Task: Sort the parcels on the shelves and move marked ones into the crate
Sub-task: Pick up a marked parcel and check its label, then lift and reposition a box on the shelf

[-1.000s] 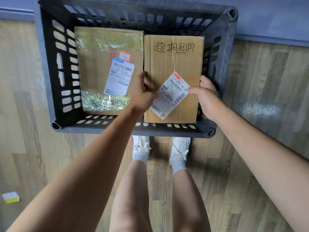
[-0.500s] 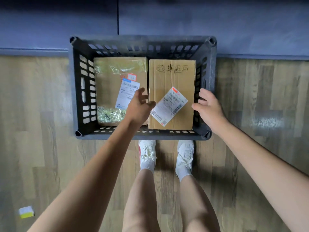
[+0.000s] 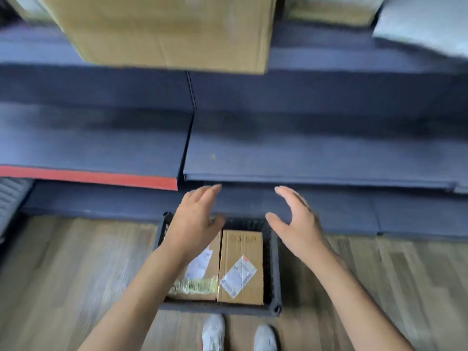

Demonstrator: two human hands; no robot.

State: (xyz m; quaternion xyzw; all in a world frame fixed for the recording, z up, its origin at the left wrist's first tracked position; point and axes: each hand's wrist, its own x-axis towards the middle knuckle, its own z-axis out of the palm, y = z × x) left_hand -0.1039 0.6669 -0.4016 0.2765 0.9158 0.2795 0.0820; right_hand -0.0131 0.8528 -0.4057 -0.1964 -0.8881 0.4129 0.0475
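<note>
Blue shelves (image 3: 304,153) fill the view, big cardboard box (image 3: 167,29) on an upper one. Black crate (image 3: 274,269) sits on wood floor (image 3: 63,274), two parcels inside side by side: taped one (image 3: 202,282), plain one (image 3: 240,269). Left hand (image 3: 195,224) and right hand (image 3: 296,224) above crate, fingers spread, holding nothing.

Left parcel (image 3: 202,272) in crate half hidden by forearm; labels' print blurred, unreadable.

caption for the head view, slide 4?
Both hands, left and right, open and empty above the crate holding two parcels, shelves ahead.
</note>
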